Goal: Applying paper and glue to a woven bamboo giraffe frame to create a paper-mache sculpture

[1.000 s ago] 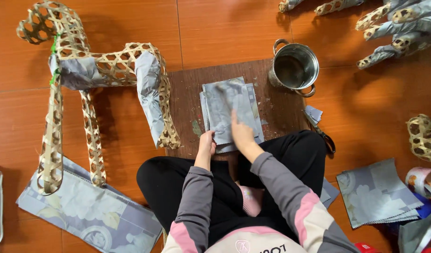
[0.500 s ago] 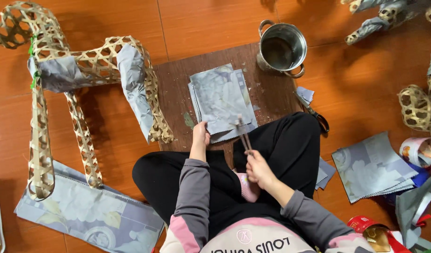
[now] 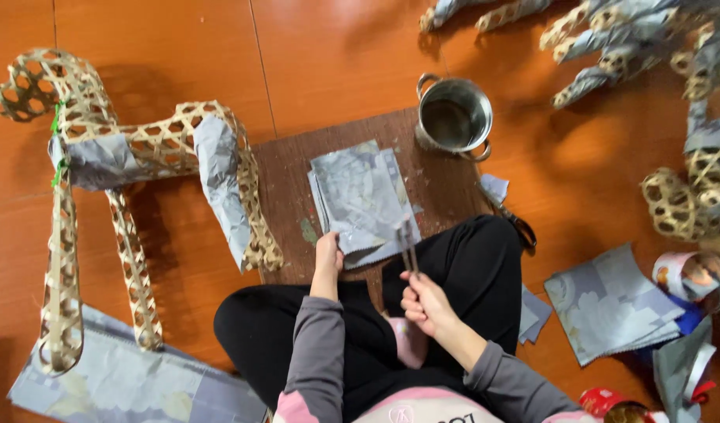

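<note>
I sit cross-legged on a wooden floor. My left hand (image 3: 327,254) pinches the near corner of a stack of grey paper sheets (image 3: 358,196) lying on a dark brown board (image 3: 438,200). My right hand (image 3: 424,301) grips a thin dark brush (image 3: 407,243) by its handle, bristle end pointing up at the near edge of the paper stack. A steel pot (image 3: 454,117) with two handles stands at the board's far right corner.
A woven bamboo animal frame (image 3: 133,157), partly covered with grey paper, lies to the left. More woven frames (image 3: 634,39) are at the top right. Loose paper sheets (image 3: 610,301) and a tape roll (image 3: 689,278) lie right; scissors (image 3: 512,219) by my knee.
My right hand left the top of the paper stack, drew back toward my lap and now holds the brush. The view shifted slightly. My left hand stayed at the paper's corner.
</note>
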